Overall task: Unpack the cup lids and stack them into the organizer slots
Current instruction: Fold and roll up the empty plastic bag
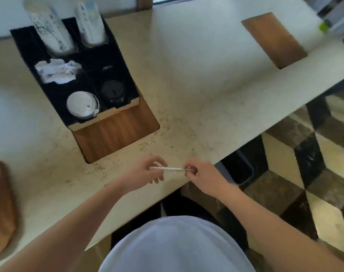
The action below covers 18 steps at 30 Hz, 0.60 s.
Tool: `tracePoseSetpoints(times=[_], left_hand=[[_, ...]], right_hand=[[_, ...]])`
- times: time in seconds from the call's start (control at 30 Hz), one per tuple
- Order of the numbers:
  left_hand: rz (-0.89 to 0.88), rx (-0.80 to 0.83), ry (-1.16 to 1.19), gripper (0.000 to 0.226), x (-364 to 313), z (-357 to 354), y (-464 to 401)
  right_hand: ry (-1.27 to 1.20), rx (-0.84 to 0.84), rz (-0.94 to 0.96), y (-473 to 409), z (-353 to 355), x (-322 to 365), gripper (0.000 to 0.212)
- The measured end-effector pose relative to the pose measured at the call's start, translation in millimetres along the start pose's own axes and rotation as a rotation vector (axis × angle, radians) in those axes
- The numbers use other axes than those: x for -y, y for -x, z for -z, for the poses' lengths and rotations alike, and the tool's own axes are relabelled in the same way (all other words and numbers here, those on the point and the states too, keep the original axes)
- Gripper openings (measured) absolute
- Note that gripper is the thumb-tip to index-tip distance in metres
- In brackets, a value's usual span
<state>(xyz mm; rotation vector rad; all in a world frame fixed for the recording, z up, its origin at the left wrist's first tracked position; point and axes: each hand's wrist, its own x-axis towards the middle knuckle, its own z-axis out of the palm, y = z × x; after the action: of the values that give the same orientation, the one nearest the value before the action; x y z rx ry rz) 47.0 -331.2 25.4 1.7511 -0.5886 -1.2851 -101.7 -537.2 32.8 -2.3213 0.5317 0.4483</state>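
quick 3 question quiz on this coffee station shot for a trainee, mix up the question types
1. True or false: the left hand and the right hand each pinch one end of the same thin strip.
2. Multiple choice: in the black organizer, the white lids sit in which slot? A) front left B) front right C) back right
3. Fill in: the slot beside the white lids holds ____ lids.

Key: 1 true; 2 A; 3 black
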Motion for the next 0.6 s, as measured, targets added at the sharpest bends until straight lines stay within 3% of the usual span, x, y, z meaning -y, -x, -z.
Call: tracePoseSetpoints(times=[0.23,0.6], left_hand=[[-0.007,0.205,-0.207,0.015,-58.7,-76.5,-48.9],[-0.023,0.458,-0.542,0.019,-128.2,-255.1,-160.4]], right_hand=[[-0.188,-0.173,-0.207,71.0,20.9,-78.8,0.007],[-0.556,-0.180,-0.338,153.5,41.4,-258.0,0.022]])
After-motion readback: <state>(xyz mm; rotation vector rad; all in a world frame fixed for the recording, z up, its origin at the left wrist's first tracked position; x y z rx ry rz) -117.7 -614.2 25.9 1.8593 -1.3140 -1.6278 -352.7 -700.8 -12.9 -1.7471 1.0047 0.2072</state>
